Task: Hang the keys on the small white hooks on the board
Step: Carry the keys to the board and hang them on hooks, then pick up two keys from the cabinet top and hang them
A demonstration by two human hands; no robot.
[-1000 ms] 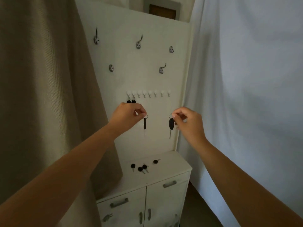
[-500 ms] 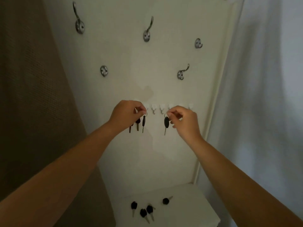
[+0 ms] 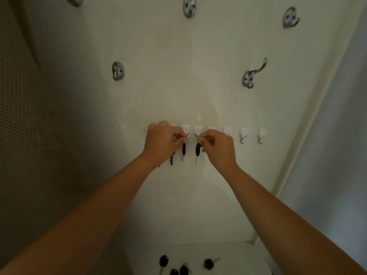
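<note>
A row of small white hooks [image 3: 243, 134] runs across the white board [image 3: 198, 76]. My left hand [image 3: 162, 142] pinches the ring of a black-headed key [image 3: 183, 149] just under the third hook [image 3: 185, 129]. My right hand [image 3: 217, 147] pinches the ring of another black-headed key [image 3: 197, 150] just under the fourth hook [image 3: 198, 130]. Whether either ring sits on its hook is hidden by my fingers. Two more keys [image 3: 172, 158] hang at the left, mostly behind my left hand. Several loose keys [image 3: 183, 266] lie on the cabinet top below.
Large metal coat hooks [image 3: 251, 75] are fixed higher on the board. A tan perforated curtain [image 3: 23, 135] hangs to the left and a pale sheet [image 3: 333, 155] to the right. The white cabinet top [image 3: 238, 259] sits under the board.
The view has closed in on the board. Both hands have risen with their keys from below the hook row to right under the hooks, and come closer together.
</note>
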